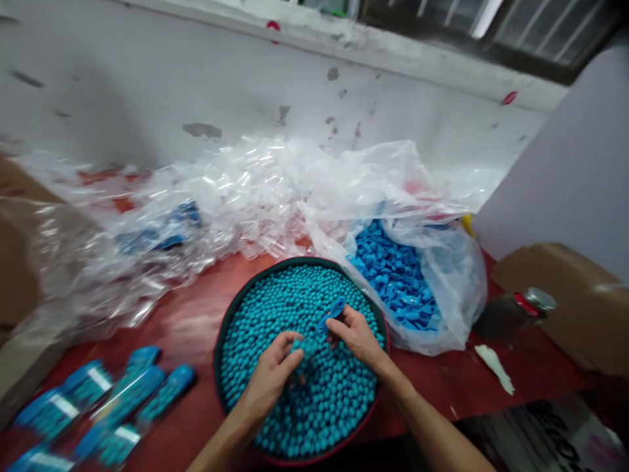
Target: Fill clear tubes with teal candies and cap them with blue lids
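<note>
A round dark-rimmed tub [222,328] full of small turquoise balls [275,295] stands in front of me. Over the balls, my left hand [276,368] curls around what looks like a clear container with turquoise balls in it [307,351]; its outline is blurred. To its right, my right hand [354,335] pinches a blue plastic cap [337,308] between thumb and fingers. The cap is close to the container, but I cannot tell whether they touch.
A clear bag [457,282] of blue caps [393,275] lies right of the tub. Clear plastic packaging [246,190] is heaped along the wall. Several filled packs with blue ends [125,396] lie at left on the red table [196,314]. A jar [514,311] and cardboard [565,295] stand at right.
</note>
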The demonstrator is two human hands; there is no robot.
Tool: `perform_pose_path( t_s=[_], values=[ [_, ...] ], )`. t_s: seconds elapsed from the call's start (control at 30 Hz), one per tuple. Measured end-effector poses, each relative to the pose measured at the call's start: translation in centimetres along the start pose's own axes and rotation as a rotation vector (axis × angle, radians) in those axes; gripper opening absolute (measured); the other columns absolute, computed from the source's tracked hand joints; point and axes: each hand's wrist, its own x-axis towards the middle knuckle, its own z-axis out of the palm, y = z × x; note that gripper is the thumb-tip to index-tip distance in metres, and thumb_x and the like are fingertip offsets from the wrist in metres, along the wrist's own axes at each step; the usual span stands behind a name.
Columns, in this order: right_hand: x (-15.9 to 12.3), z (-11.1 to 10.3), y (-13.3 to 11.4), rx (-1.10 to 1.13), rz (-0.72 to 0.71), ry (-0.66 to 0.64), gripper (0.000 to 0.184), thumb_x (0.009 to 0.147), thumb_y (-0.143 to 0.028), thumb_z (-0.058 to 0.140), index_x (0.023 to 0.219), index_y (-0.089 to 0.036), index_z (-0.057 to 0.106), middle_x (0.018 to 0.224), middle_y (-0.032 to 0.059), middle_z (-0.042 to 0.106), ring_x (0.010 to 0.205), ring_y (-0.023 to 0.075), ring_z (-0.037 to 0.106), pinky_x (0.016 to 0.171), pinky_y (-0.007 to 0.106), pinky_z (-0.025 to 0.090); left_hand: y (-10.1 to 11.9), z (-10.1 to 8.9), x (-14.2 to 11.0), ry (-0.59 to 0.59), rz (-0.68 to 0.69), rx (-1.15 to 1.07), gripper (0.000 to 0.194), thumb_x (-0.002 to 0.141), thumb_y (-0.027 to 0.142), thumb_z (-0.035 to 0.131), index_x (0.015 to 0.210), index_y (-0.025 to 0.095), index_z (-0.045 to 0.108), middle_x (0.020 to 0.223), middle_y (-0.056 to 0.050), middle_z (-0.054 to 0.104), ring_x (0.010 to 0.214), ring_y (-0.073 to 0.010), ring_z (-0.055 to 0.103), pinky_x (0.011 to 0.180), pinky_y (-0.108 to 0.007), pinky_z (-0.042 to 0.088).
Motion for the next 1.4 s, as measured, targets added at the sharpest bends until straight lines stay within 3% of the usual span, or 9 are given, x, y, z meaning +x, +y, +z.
perform_pose_path(
  t_s=[0.1,0.2,0.33,0.53,0.73,0.87,1.07,1.2,1.4],
  values=[
    [0.8,0.2,0.4,0.064,0.158,-0.009,0.025,0.073,-0.04,0.048,0.082,-0.017,0.043,0.056,-0.0048,0.05,0.043,0.0108,0.05,0.039,0.023,0.043,-0.2,-0.5,0.8,-0.017,0.0,0.006,0.05,0.069,0.044,0.056,0.109,0.02,0.037,0.063,0.004,0.05,0.049,-0.0102,0.052,0.042,-0.019,0.034],
    [0.9,0.3,0.8,-0.343,0.198,-0.074,0.018,0.078,-0.032,0.041,0.078,-0.016,0.048,0.054,-0.0032,0.052,0.041,0.0101,0.05,0.041,0.021,0.04,0.0,-0.7,1.2,-0.025,0.012,-0.014,0.056,0.069,0.043,0.056,0.115,0.019,0.034,0.065,0.003,0.052,0.05,-0.0113,0.053,0.044,-0.02,0.036],
    [-0.3,-1.4,0.2,-0.835,0.009,-0.07,0.021,0.079,-0.022,0.042,0.067,-0.015,0.057,0.065,0.0038,0.06,0.065,0.0142,0.057,0.066,0.025,0.042,0.5,-1.9,0.3,0.05,0.004,-0.024,0.042,0.069,0.04,0.056,0.101,0.017,0.042,0.069,0.002,0.055,0.049,-0.0101,0.053,0.042,-0.019,0.034],
    [-0.3,-2.8,-2.3,-1.235,-0.417,-0.331,0.036,0.081,-0.012,0.038,0.113,-0.025,0.051,0.117,0.0058,0.048,0.1,0.0165,0.048,0.085,0.028,0.037,1.4,-3.6,-1.6,0.101,-0.047,-0.084,0.035,0.07,0.037,0.056,0.096,0.017,0.043,0.069,0.001,0.056,0.046,-0.0082,0.052,0.04,-0.017,0.03],
    [-0.7,-0.4,-2.9,-1.361,-0.434,-0.346,0.029,0.084,-0.022,0.04,0.11,-0.022,0.05,0.092,0.0054,0.057,0.088,0.0158,0.052,0.076,0.024,0.04,2.0,-3.9,-2.3,0.122,-0.004,-0.115,0.034,0.072,0.036,0.054,0.098,0.017,0.042,0.072,-0.001,0.058,0.049,-0.008,0.052,0.041,-0.016,0.03],
    [-1.1,1.4,-0.6,-1.4,-0.455,-0.519,0.026,0.083,-0.018,0.041,0.105,-0.022,0.053,0.087,0.0052,0.057,0.079,0.0163,0.053,0.067,0.024,0.041,1.7,-4.2,-2.4,0.148,-0.019,-0.072,0.037,0.07,0.038,0.056,0.098,0.017,0.044,0.072,0.0,0.057,0.047,-0.0074,0.051,0.04,-0.016,0.03],
    [0.7,1.0,1.4,-1.114,-0.273,-0.207,0.036,0.084,-0.029,0.04,0.118,-0.017,0.045,0.092,0.0067,0.062,0.08,0.0169,0.057,0.073,0.026,0.042,0.9,-3.8,-1.8,0.149,0.01,0.069,0.031,0.072,0.035,0.053,0.097,0.018,0.045,0.071,0.003,0.054,0.046,-0.0073,0.052,0.038,-0.016,0.03],
    [0.9,-0.6,0.6,-1.202,-0.197,-0.186,0.034,0.086,-0.027,0.035,0.115,-0.019,0.05,0.089,0.0068,0.063,0.079,0.0184,0.058,0.071,0.027,0.042,0.6,-3.4,-1.5,0.141,-0.014,0.096,0.029,0.074,0.034,0.05,0.097,0.018,0.044,0.071,0.001,0.056,0.045,-0.0074,0.052,0.037,-0.016,0.029],
    [-0.4,-1.0,-2.0,-1.551,-0.532,-0.479,0.051,0.08,-0.006,0.034,0.123,-0.032,0.039,0.123,0.0069,0.041,0.09,0.0185,0.051,0.071,0.029,0.04,0.5,-3.9,-1.9,0.145,0.009,0.083,0.029,0.073,0.034,0.051,0.096,0.018,0.046,0.068,0.003,0.051,0.045,-0.0068,0.051,0.037,-0.015,0.03]
  ],
)
